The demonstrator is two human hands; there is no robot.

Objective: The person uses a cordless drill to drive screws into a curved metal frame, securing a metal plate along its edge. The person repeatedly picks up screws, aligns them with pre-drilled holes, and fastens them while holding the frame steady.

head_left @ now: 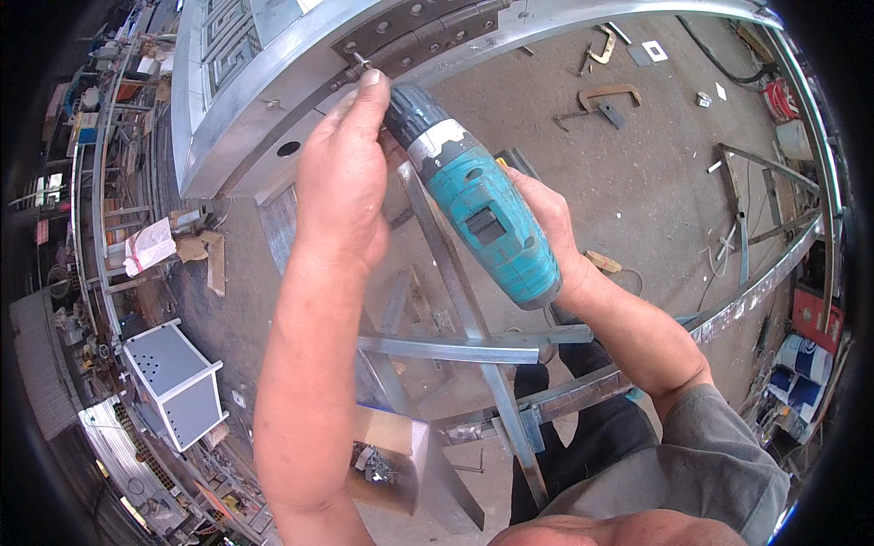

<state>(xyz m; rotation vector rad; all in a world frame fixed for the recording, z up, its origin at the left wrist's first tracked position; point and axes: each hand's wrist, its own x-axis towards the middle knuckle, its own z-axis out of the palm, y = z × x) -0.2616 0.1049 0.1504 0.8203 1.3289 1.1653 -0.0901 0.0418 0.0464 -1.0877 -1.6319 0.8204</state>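
My right hand [546,214] grips the handle of a teal and black cordless drill [482,200], which points up and left. My left hand [346,173] is closed beside the drill's chuck, its thumb along a small silver screw or bit [361,60]; its other fingers are mostly hidden. That silver tip is close to a dark metal hinge [423,38] with several screw holes, some showing screw heads. The hinge lies along the edge of a silver metal door panel [246,118]. Whether the tip touches the hinge I cannot tell.
Crossed metal bars [455,348] stand between me and the panel. Below my left forearm is an open cardboard box [387,432] of small metal parts. Clamps [610,94] lie on the floor at right. A grey metal box [173,382] stands at left.
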